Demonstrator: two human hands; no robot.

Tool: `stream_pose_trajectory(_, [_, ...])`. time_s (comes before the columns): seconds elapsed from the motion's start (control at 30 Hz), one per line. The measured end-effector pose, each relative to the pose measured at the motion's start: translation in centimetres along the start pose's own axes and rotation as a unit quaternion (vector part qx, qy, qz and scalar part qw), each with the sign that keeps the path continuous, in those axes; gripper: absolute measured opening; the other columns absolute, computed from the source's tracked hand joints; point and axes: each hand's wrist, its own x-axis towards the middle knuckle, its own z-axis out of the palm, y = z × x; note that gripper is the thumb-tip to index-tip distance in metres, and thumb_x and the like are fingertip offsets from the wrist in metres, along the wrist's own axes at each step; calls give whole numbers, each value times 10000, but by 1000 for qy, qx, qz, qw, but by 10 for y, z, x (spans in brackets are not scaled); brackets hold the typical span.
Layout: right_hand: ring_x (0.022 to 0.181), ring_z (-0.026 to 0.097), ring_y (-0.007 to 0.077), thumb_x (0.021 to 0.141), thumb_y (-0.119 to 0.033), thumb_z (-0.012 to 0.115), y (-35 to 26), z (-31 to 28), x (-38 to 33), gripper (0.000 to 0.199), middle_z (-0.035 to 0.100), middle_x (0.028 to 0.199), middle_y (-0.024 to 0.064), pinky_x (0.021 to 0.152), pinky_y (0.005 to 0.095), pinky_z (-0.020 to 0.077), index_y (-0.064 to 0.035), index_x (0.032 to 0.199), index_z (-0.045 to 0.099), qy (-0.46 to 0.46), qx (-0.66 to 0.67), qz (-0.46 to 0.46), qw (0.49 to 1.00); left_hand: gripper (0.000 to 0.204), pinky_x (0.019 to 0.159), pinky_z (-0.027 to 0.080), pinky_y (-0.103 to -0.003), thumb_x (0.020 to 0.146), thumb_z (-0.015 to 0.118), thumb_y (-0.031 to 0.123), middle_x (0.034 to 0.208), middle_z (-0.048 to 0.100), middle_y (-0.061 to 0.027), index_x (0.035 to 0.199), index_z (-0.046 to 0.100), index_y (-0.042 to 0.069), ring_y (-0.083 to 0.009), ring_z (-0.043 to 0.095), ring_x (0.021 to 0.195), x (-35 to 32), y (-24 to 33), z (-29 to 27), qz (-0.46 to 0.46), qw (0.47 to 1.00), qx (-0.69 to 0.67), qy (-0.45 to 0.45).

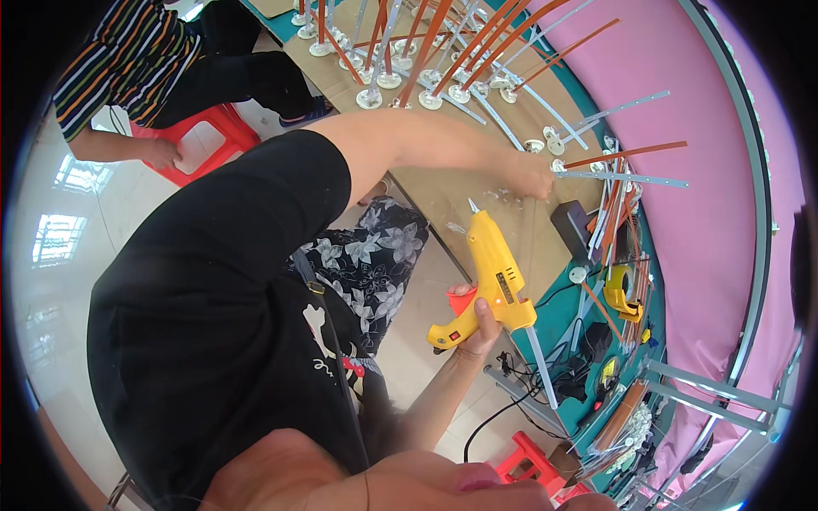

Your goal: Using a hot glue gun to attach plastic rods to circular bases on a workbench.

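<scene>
One glue gun [496, 271], clasped in right hand [483, 330], nozzle [473, 205] beyond; left hand [532, 177], grip unclear.

Yellow glue gun [492, 268], nozzle toward 11 o'clock | pale glue stick [543, 370] protruding rearward, 5 o'clock | white disc [558, 165], 1 o'clock from gun

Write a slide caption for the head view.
Right hand holding a yellow glue gun, left hand at a small white disc, above brown cardboard.

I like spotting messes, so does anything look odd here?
Yes: loose strips lie jumbled beside the dark box, unlike those standing on white bases. Pale bits also litter the cardboard near the glue gun, like crumbs.
</scene>
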Motion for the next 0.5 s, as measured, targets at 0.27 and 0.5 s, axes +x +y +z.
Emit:
stream_pose_trajectory(0.27, [719,568,263,709,-111,585,-6,6,-4,295,552,766,146,684,415,489,34,951,498,-6,-40,-24,999,127,543,449,-366,714,575,143,675,596,-101,789,640,65,-255,596,641,-12,-10,-52,-211,949,-191,133])
stream_pose_trajectory(0.5, [713,569,254,720,-91,597,-11,16,-4,317,549,776,142,678,423,490,23,991,479,24,-75,-83,993,205,517,414,-300,723,629,215,626,599,-72,845,658,52,-140,553,548,-60,-8,-82,-318,860,-347,198])
